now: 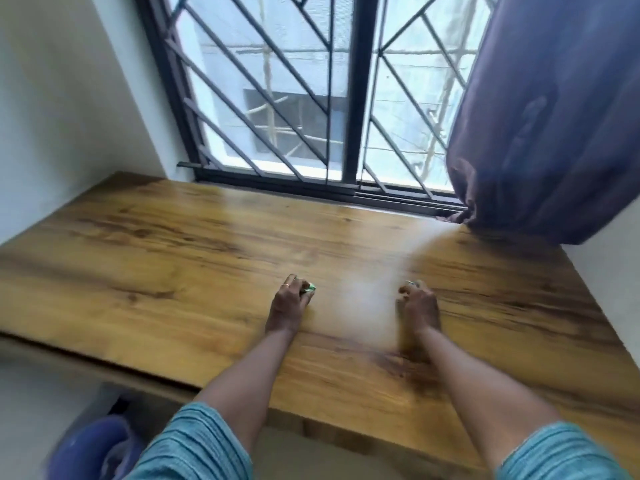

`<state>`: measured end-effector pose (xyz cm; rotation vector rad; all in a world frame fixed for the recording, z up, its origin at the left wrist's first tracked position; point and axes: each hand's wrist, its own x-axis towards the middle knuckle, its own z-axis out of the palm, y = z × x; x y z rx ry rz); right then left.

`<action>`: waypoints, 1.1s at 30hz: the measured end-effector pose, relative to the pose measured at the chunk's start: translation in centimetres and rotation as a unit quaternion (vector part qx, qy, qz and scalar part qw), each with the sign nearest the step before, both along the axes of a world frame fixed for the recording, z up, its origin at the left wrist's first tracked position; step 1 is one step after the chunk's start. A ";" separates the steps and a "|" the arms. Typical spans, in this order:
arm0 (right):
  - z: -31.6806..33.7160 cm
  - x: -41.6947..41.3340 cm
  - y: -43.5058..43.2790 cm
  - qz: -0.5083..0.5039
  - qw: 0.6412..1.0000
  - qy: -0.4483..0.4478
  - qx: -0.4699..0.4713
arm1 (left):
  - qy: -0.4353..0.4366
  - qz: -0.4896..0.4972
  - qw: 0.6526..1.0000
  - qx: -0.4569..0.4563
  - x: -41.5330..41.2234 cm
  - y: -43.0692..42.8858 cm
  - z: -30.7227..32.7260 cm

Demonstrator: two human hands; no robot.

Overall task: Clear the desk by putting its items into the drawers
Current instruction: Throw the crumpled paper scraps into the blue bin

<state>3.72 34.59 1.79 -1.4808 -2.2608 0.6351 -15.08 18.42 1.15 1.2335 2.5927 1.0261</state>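
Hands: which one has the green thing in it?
The left hand: a small green item pokes out past its curled fingers. The right hand is curled too, but blurred; no green shows there.

Desk [173,258] – glossy wood-grain; curtain [554,116] – soft cloth; window bars [263,81] – dark metal.

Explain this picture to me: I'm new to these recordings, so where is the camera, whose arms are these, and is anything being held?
The one picture comes from a camera worn on a person's head, looking down at their own bare arms. Both hands rest on a wooden desk under a barred window, with a purple curtain at the right. The left hand is closed on a small green item. The right hand is curled around something small, too blurred to name. No drawers show.
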 end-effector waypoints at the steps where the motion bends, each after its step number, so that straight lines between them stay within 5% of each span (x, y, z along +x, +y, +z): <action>1: -0.1 -1.5 -1.4 0.039 0.999 0.012 -0.004 | 0.001 0.013 1.000 0.003 -0.1 -1.2 0.0; 11: -0.6 -14.9 -17.9 0.394 0.914 0.039 0.086 | -0.044 0.209 0.977 0.021 -3.2 -16.5 -0.9; 26: -5.2 -28.6 -43.2 0.603 0.793 0.020 0.083 | -0.100 0.373 0.922 0.037 -11.2 -41.2 -4.6; 33: -8.4 -30.7 -50.7 0.618 0.782 -0.062 0.048 | -0.219 0.451 0.864 0.035 -12.9 -48.0 -9.2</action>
